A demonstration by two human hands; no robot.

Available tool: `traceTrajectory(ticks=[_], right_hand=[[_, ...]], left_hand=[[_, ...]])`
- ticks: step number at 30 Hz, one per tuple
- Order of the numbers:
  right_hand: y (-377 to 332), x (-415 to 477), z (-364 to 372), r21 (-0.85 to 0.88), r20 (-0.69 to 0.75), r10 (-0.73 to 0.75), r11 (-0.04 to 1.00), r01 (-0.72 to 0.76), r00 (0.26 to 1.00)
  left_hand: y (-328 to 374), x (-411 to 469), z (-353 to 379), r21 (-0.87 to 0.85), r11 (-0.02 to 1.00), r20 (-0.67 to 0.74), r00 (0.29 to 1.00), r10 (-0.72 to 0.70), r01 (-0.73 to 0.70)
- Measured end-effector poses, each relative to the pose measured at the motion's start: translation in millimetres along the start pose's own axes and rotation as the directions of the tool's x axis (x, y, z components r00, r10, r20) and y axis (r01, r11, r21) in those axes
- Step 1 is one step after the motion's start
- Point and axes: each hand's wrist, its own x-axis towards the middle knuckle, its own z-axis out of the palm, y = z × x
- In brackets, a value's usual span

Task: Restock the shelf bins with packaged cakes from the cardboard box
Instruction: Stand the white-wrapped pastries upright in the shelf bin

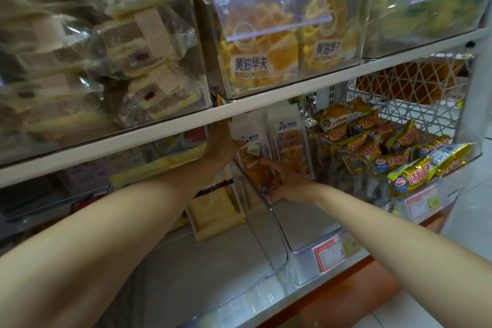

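Note:
Two upright packaged cakes with white tops stand at the back of a clear shelf bin (269, 224) on the lower shelf. My left hand (219, 142) lies flat against the left side of the nearer packaged cake (251, 141), fingers straight and pointing up under the shelf edge. My right hand (286, 181) holds that cake's lower end, thumb on its front and fingers beneath. The second packaged cake (291, 138) stands just to its right, untouched. The cardboard box is out of view.
Right of the bin, another clear bin holds several gold-wrapped snacks (399, 157). The shelf above carries bins of waffles (266, 61) and layered cakes (93, 48). A white wire basket (412, 82) sits far right. Flat yellow packs (218, 210) fill the left bin. Price tag (335, 250) in front.

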Motion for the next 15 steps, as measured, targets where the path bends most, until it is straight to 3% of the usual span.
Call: traceTrajectory(ticks=[11,15], right_hand=[[-28.3,-52.1,-6.9,-0.025,-0.139,-0.052,0.998,0.049,0.989],[-49.7,-93.3,0.9,-0.048,-0.242,-0.132,0.991,0.124,0.961]], left_hand=[[8.4,-61.3,-30.7,0.041,0.988,-0.037,0.988,0.149,-0.148],[24.4,-123.7,-59.5,-0.047,0.994,-0.028,0.995,0.099,-0.100]])
